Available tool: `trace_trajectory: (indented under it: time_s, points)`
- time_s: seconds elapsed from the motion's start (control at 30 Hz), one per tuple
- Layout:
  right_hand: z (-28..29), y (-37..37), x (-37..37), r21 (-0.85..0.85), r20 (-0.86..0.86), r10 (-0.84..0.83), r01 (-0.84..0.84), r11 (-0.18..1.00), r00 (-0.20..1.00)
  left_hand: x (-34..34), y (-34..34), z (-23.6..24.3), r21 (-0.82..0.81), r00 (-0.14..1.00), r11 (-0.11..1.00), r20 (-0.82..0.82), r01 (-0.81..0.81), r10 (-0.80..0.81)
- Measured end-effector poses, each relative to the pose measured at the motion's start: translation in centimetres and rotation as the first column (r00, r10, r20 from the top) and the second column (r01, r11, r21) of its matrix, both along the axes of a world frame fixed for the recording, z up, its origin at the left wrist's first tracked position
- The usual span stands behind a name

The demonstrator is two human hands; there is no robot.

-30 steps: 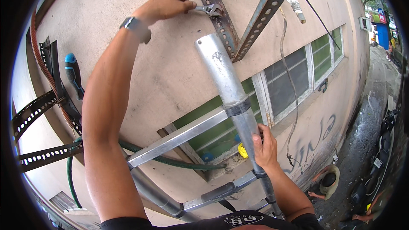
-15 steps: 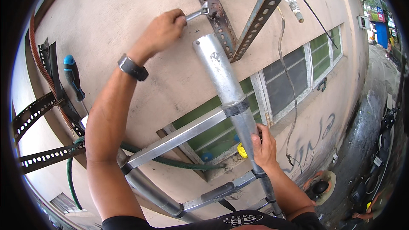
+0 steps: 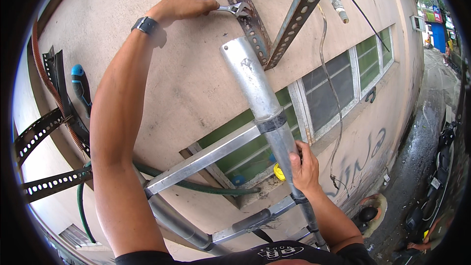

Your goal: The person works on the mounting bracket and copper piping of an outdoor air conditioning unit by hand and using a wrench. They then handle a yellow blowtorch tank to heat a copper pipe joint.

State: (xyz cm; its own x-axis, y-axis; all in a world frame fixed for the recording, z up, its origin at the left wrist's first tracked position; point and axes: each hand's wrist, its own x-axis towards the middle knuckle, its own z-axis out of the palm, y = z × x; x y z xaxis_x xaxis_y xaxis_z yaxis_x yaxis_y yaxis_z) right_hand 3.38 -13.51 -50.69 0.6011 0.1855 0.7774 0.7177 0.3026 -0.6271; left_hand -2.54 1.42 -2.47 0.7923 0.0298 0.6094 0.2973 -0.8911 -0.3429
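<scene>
My left hand [image 3: 186,4] is raised at the upper middle, closed on the handle of a silver adjustable wrench [image 3: 230,9]. The wrench's head sits on a fastener of a rusty perforated steel bracket [image 3: 257,34] against the beige wall; the fastener itself is mostly hidden. Below the bracket rises the ladder's silver tubular rail [image 3: 248,78], with a black band around it. My right hand [image 3: 304,169] grips that rail lower down, beside a yellow round object [image 3: 278,172] near the sill. A blue-and-black screwdriver [image 3: 81,86] is upright left of my left forearm.
Metal rungs [image 3: 206,154] cross in front of barred windows [image 3: 328,98]. Perforated black angles [image 3: 46,184], hoses [image 3: 186,183] and dangling cables [image 3: 331,98] surround me. In the alley [image 3: 417,147] below are a person [image 3: 370,213], another person's arm [image 3: 422,246] and parked motorcycles [image 3: 431,181].
My left hand dipped about half a second ago and has since moved up again, swinging the wrench handle upward toward level. My right hand stays on the rail.
</scene>
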Motion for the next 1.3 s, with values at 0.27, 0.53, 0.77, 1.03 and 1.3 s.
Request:
trace_trajectory:
  time_s: [0.27,0.53,0.77,1.03,1.3]
  points:
    - [-0.2,0.1,0.0,-0.005,-0.010,0.014,-0.014,1.000,1.000,0.1,0.5,0.5,-0.021,0.999,0.999,-0.020,0.026,-0.026]
    - [0.0,-0.1,0.0,-0.015,-0.019,0.009,-0.010,1.000,1.000,0.7,-0.6,1.4,0.075,0.999,0.997,-0.054,0.006,-0.002]
    - [-0.2,0.0,0.2,-0.006,-0.024,0.001,-0.001,1.000,1.000,0.4,-1.3,0.7,0.067,0.997,0.996,-0.055,-0.057,0.061]
    - [-0.2,-0.2,0.6,0.005,-0.017,-0.025,0.025,1.000,1.000,-1.1,-3.0,-10.1,-0.307,0.996,0.948,-0.062,-0.086,0.070]
    - [-0.1,0.3,-0.4,-0.001,-0.031,0.045,-0.045,0.999,0.999,-3.4,-3.4,-8.6,-0.485,0.998,0.875,-0.060,-0.008,-0.024]
